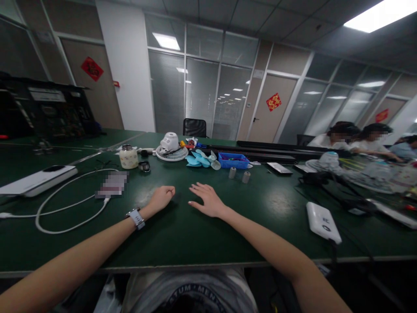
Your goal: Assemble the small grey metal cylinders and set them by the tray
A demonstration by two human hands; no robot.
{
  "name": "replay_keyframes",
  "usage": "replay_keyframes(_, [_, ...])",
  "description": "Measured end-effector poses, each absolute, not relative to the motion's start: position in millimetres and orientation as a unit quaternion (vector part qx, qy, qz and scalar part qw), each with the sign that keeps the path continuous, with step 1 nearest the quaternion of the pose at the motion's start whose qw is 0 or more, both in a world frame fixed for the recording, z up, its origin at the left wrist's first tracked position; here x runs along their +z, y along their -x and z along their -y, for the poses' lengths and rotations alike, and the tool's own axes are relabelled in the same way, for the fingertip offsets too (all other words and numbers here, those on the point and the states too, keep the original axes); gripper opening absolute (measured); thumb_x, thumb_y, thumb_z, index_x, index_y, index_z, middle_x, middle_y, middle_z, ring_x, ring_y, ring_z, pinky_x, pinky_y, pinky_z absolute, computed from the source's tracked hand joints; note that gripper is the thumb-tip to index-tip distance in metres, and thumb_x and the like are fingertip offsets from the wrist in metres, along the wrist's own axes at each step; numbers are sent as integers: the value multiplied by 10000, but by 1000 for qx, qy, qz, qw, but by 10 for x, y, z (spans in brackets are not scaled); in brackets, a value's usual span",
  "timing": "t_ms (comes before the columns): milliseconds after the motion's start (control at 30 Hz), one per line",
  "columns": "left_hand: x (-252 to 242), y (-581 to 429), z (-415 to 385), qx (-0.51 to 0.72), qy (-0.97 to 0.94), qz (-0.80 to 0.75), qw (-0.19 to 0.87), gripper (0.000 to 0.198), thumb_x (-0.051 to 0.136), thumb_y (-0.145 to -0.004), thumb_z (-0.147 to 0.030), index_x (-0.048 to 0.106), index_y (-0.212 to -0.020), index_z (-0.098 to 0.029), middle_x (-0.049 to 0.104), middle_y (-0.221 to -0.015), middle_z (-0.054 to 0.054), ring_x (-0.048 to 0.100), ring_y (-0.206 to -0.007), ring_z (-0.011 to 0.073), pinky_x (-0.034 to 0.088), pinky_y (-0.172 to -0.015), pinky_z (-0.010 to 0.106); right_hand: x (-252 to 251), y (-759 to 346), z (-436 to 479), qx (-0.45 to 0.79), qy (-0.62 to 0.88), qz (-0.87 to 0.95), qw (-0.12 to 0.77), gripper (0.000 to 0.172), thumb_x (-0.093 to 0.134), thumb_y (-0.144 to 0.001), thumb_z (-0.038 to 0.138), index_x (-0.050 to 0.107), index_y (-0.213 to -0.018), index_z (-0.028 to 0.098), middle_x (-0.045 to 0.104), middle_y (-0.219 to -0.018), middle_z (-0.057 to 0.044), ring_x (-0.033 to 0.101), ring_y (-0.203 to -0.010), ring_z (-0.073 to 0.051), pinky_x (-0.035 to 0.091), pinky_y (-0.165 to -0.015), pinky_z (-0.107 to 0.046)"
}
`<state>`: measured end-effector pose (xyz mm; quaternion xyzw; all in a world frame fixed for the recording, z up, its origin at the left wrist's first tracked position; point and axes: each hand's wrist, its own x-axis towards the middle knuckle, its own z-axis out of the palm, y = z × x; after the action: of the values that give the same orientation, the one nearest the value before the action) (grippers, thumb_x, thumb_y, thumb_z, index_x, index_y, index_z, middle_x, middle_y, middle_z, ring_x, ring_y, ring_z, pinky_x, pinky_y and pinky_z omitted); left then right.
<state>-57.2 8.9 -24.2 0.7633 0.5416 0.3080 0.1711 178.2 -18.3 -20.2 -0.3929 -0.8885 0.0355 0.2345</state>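
My left hand (163, 198), with a watch (136, 218) on its wrist, rests on the green table (182, 243) with the fingers curled into a fist. Nothing sticks out of it. To its right, my right hand (207, 201) lies palm down, fingers stretched and somewhat spread, holding nothing. Beyond the hands sit light blue fan blades (199, 159), a blue basket (233, 161) with small items inside, and two small metal cylinders (246, 177). A white fan part with a round grille (171, 150) lies behind my left hand.
At left are a patterned jar (128, 157), a phone-like device (113, 184) on a white cable (37, 217), and a white box-shaped device (35, 181). A white power bank (323, 222) with a cord lies at right. Other people (342, 135) sit farther right.
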Motion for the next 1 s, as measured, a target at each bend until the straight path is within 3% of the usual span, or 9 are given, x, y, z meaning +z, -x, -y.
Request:
replay_keyframes(267, [-289,579,-131,306,-767,-536,177,142,350,-659,-208,449,-558,-205,466,-513,-22,468,-560,158,296,-563,261,-151,-3497,-426,-180,586,693,379,503,512,-876,432,566,-1270,125,513,-1355,-152,421,-1297,-302,299,-1070,-498])
replay_keyframes(467, [-296,589,-141,301,-772,-534,169,139,348,-658,-202,437,-551,-205,477,-528,-14,471,-571,161,296,-566,263,-370,-3927,-583,-154,613,673,384,511,554,-835,425,573,-1266,151,552,-1321,-125,500,-1226,-287,377,-1037,-470])
replay_keyframes(1000, [-297,588,-126,300,-772,-530,180,153,349,-664,-190,456,-555,-203,496,-533,-16,486,-563,159,308,-563,261,-478,-3900,-722,-105,592,691,401,620,551,-814,494,512,-1328,149,473,-1395,-138,457,-1271,-284,360,-1062,-478])
